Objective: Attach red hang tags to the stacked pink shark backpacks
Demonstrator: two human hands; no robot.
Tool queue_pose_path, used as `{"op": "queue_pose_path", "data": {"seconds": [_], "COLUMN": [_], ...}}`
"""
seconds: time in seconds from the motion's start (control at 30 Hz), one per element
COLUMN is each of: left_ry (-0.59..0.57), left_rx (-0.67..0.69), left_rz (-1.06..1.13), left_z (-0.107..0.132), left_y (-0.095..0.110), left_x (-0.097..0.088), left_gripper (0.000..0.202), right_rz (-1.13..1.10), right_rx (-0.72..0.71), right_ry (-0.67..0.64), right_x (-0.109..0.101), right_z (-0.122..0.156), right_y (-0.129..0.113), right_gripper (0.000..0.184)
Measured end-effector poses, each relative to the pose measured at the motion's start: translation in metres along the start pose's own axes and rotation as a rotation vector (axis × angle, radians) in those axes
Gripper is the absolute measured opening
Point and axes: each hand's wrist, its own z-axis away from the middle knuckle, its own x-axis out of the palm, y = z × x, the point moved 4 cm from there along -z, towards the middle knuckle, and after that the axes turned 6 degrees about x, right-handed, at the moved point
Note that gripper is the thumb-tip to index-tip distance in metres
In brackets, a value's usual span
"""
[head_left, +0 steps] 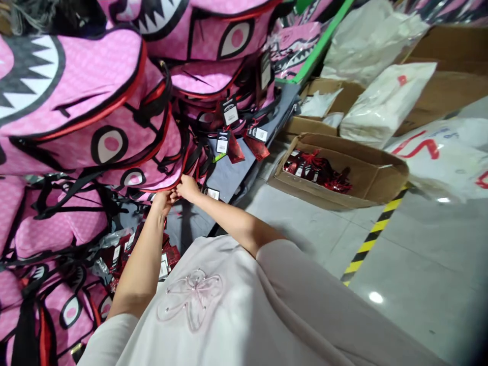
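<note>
My left hand (163, 201) and my right hand (187, 188) meet at the lower red-trimmed edge of a pink backpack (168, 152). The fingers of both are pinched together, almost touching. Whatever small thing lies between them is too blurred to make out. Above and to the left lies a larger pink backpack (110, 142) with a shark-mouth print and an eye patch. Red tags with white labels (163, 264) lie in a loose pile below my left wrist. Black hang tags (230, 112) dangle from other backpacks just beyond my right hand.
Stacked pink backpacks (63, 229) fill the left side. A grey table surface (229, 175) runs alongside the hands. On the floor to the right stands an open cardboard box (375, 178) holding red tags. White plastic sacks (385, 101) and a green-rimmed crate (324, 48) are behind it.
</note>
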Motion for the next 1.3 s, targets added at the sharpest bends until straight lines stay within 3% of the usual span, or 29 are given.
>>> {"op": "queue_pose_path", "data": {"seconds": [0.1, 0.23, 0.37, 0.53, 0.63, 0.83, 0.97, 1.13, 1.3], "left_ry": [0.018, 0.058, 0.036, -0.124, -0.095, 0.087, 0.174, -0.004, -0.057], "left_rx": [0.03, 0.102, 0.212, 0.41, 0.479, 0.702, 0.818, 0.953, 0.989], "left_rz": [-0.067, -0.199, -0.37, -0.673, -0.873, -0.822, -0.792, -1.11, -1.328], "left_z": [-0.002, 0.003, 0.019, 0.038, 0.047, 0.061, 0.058, 0.051, 0.049], "left_y": [-0.001, -0.006, -0.011, -0.015, -0.013, -0.01, -0.011, -0.012, -0.013], "left_x": [0.002, -0.004, -0.017, -0.026, -0.036, -0.051, -0.051, -0.041, -0.034], "left_gripper": [0.009, 0.009, 0.019, 0.05, 0.065, 0.024, 0.018, 0.025, 0.023], "right_rz": [0.127, 0.199, 0.072, -0.361, -0.438, -0.569, -0.624, -0.582, -0.481], "right_rx": [-0.062, -0.004, 0.015, 0.208, 0.314, 0.439, 0.489, 0.486, 0.463], "right_ry": [0.092, 0.158, 0.203, -0.024, -0.155, -0.257, -0.266, -0.281, -0.366], "right_x": [-0.003, -0.011, -0.022, -0.007, 0.004, 0.008, 0.008, -0.004, -0.01], "right_z": [0.002, 0.005, 0.015, 0.03, 0.029, 0.026, 0.03, 0.024, 0.017], "right_y": [0.001, 0.01, 0.03, 0.056, 0.054, 0.039, 0.036, 0.031, 0.026], "right_gripper": [0.019, 0.021, 0.021, 0.015, 0.016, 0.013, 0.016, 0.015, 0.016]}}
